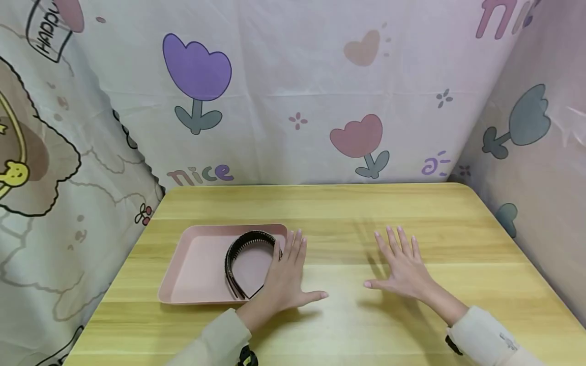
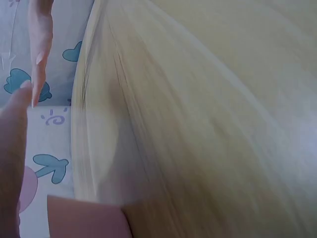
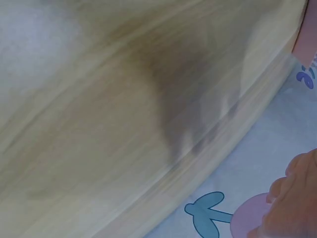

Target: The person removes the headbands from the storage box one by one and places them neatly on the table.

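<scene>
Shows a released left grip (image 1: pixel 285 277), straight-fingered over the right side of a pink tray (image 1: pixel 201 264), with the thumb stretched toward the middle of the tabletop (image 1: pixel 458 229). Hides, from the head camera, part of a black headband (image 1: pixel 254 236) behind those fingers; cannot tell whether touching or apart. Shows a released right grip (image 1: pixel 403 274) too, well to the right of the tray, with spread, straight fingers and a thumb pointing left, raised over the yellow wood and casting a shadow there. Leads back from the left to a pale left sleeve (image 1: pixel 210 338) and from the right to a pale right sleeve (image 1: pixel 494 333), with something dark at the edge of each.

See the headband in the right half of the tray, arched toward the far wall, with tips toward the near wall and small teeth along the inner curve. Sits, as a tray, on the left part of the tabletop.

Beyond the far edge, gives way to a pale patterned cloth (image 1: pixel 284 61), printed with a purple tulip (image 1: pixel 197 71), a pink flower (image 1: pixel 359 137) and "nice" lettering (image 1: pixel 200 174).
</scene>
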### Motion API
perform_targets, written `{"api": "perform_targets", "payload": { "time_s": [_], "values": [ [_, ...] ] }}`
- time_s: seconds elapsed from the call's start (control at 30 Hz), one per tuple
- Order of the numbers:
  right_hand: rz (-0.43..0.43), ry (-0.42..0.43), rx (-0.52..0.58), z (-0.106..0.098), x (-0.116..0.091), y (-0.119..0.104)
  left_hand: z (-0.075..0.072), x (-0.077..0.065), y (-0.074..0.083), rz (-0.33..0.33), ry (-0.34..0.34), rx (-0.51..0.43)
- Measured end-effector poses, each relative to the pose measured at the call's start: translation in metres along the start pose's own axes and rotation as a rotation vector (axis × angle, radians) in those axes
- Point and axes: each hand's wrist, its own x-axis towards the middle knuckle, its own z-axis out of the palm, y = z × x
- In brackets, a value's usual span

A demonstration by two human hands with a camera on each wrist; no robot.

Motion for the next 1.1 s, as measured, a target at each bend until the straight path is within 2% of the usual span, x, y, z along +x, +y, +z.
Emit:
{"api": "perform_targets", "payload": {
  "time_s": [0.27, 0.47, 0.6, 0.73, 0.93, 1.1],
  "values": [
    [-0.046, 0.011, 0.014, 0.001, 0.004, -0.003, -0.007, -0.006, -0.015, 0.023, -0.017, 0.013],
    [-0.079, 0.013, 0.034, 0.0, 0.012, -0.011, -0.017, -0.012, -0.03, 0.059, 0.024, -0.034],
    [-0.099, 0.004, 0.06, -0.001, 0.019, -0.02, -0.027, -0.018, -0.046, 0.055, 0.042, -0.046],
    [-0.13, 0.006, 0.077, -0.004, 0.027, -0.03, -0.034, -0.027, -0.062, 0.047, 0.092, -0.02],
    [-0.16, -0.003, 0.128, -0.006, 0.037, -0.046, -0.038, -0.043, -0.085, 0.056, 0.168, -0.051],
    [-0.203, 0.004, 0.206, 0.0, 0.049, -0.063, -0.038, -0.065, -0.107, 0.046, 0.208, -0.068]
  ]
}}
